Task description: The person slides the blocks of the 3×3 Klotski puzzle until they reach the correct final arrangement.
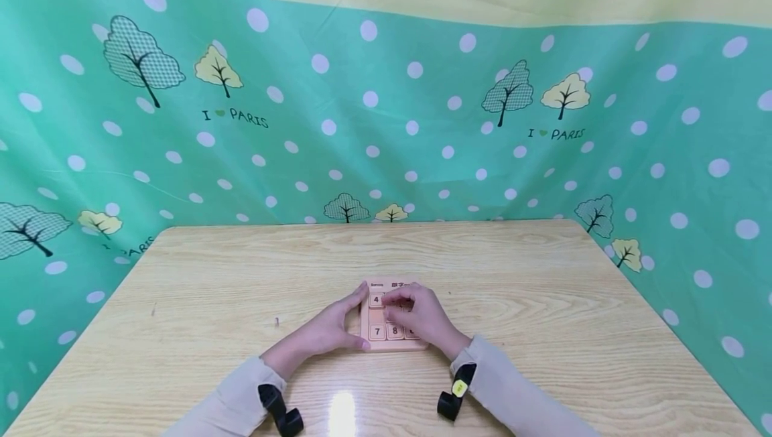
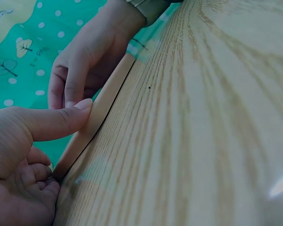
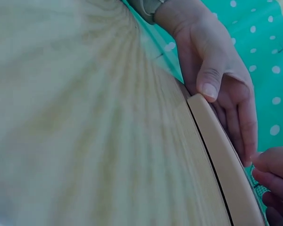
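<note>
A pinkish number sliding puzzle (image 1: 395, 348) lies flat on the table, its numbered tiles facing up. Along its left side my left hand (image 1: 328, 330) holds the frame, thumb at the near corner and fingers reaching to the far corner. Over the tiles is my right hand (image 1: 425, 316), with bent index finger and thumb near a gap in the left column. Tile 4 (image 1: 376, 299) sits above that gap, and tile 7 (image 1: 376, 332) below it, beside tile 8 (image 1: 395, 331). The right hand hides several other tiles; whether it pinches one is not visible. Both wrist views show the puzzle's edge (image 3: 221, 141).
The wood-grain table (image 1: 241, 276) extends around the puzzle. A green dotted curtain (image 1: 386, 122) hangs behind it and along both sides. Black camera straps (image 1: 280, 410) circle the wrists. A small dark speck (image 1: 277, 321) lies left of the puzzle.
</note>
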A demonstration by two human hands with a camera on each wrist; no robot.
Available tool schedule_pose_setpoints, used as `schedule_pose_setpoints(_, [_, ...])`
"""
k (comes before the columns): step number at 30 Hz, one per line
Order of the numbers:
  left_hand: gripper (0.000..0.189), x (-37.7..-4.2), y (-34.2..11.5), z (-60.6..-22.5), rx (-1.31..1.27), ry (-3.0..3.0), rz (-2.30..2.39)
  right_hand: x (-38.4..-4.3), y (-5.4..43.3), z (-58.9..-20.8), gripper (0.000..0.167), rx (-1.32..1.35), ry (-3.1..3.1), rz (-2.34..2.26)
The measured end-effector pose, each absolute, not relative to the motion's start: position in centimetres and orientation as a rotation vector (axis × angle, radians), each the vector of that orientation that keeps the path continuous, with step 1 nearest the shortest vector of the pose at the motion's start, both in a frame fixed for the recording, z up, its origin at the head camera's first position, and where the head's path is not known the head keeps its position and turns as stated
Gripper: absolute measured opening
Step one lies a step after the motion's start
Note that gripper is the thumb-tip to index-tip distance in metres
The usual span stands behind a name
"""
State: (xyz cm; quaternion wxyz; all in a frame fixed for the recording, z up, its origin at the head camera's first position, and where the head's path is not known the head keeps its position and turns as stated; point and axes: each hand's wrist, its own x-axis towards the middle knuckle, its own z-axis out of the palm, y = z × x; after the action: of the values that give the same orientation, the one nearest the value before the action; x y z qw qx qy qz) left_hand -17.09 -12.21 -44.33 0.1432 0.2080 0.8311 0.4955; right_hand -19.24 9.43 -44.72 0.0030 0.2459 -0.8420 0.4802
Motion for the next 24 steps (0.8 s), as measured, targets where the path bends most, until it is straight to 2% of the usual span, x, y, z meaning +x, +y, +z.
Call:
schedule_pose_setpoints(10, [0.101, -17.0, -12.2, -44.3, 0.607, 2.399, 1.424, -20.5, 9.0, -44.9, 0.023, 0.663, -2.694, 1.486])
schedule_pose_setpoints(24, [0.101, -17.0, -12.2, -44.3, 0.606, 2.386, 1.447, -20.8, 9.1, -45.0, 0.02, 0.687, -2.71, 1.495])
